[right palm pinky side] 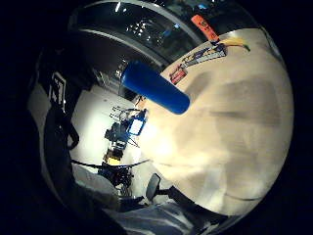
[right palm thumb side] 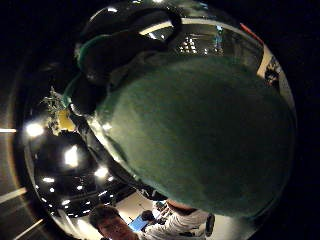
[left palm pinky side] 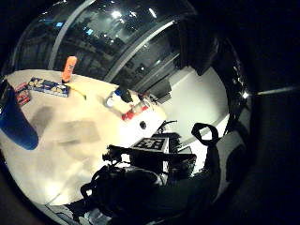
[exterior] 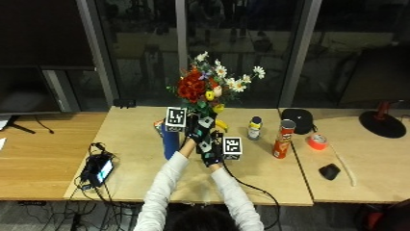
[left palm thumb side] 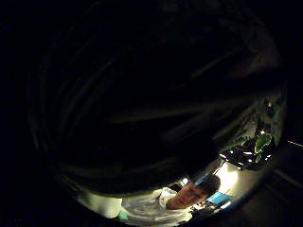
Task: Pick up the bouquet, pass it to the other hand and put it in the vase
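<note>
Two gloved hands meet on the bouquet (exterior: 210, 91), held upright at frame centre.
The left hand (exterior: 192, 134) and right hand (exterior: 212, 151) both wrap its stem beside the blue vase (exterior: 170, 141), above a pale wooden table (exterior: 128, 168) fronting dark windows (exterior: 256, 48).
</note>
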Demonstrator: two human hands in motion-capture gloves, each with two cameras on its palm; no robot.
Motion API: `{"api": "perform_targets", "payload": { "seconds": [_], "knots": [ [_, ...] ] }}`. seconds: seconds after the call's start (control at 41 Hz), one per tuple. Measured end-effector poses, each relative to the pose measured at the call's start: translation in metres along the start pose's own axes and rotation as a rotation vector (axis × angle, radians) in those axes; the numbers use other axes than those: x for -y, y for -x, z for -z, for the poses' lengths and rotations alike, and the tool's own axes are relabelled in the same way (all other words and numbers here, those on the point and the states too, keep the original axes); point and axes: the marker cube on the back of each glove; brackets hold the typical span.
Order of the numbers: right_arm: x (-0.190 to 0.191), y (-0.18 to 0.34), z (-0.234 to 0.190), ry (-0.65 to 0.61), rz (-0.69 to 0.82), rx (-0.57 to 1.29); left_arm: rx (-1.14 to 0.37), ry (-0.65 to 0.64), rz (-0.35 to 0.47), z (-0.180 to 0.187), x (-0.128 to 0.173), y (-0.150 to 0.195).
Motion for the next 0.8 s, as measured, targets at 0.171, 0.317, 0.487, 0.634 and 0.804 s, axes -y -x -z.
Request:
{"api": "perform_targets", "payload": {
  "seconds": [0.171, 0.317, 0.487, 0.634, 0.804],
  "knots": [
    [0.020, -0.032, 0.018, 0.169, 0.449, -0.194, -0.164, -0.054, 0.005, 0.007, 0.021, -0.057],
    [-0.005, -0.019, 0.031, 0.160, 0.031, -0.157, -0.022, -0.093, 0.019, 0.027, 0.042, -0.065],
    [0.005, -0.031, 0.059, 0.127, -0.010, -0.302, 0.257, -0.223, 0.086, 0.069, 0.078, -0.049],
    [0.012, -0.025, 0.077, 0.070, -0.038, -0.310, 0.401, -0.307, 0.172, 0.094, 0.096, -0.039],
    [0.029, -0.025, 0.103, -0.010, -0.137, -0.257, 0.488, -0.403, 0.183, 0.123, 0.118, -0.027]
  ]
}}
